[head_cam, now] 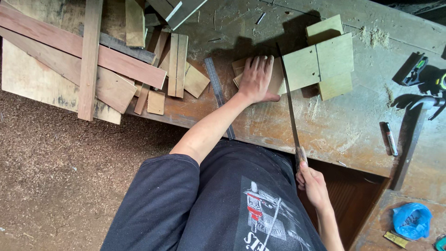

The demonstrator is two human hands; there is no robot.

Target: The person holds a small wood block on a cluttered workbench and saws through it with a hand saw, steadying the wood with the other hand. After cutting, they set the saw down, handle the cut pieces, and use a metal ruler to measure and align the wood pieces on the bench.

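Left hand (pixel 257 78) lies flat, fingers spread, pinning the thin wood piece (pixel 274 80) mid-bench. Right hand (pixel 312 183), off the near edge, is wrapped tight round the handsaw (pixel 289 100) handle. I'd say keep the blade upright, use long strokes, and keep fingers back. The workbench (pixel 334 125) is dusty, with 1 marker (pixel 389 138) rightward and a sawdust floor (pixel 55 172).

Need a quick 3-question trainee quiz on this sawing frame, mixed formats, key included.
1. True or false: the left hand lies flat on the plywood piece.
2. The right hand grips: A) the metal ruler B) the handsaw C) the marker
3. Fill in: the blue plastic bag lies at the lower ____ of the view.

Key: 1 true; 2 B; 3 right.
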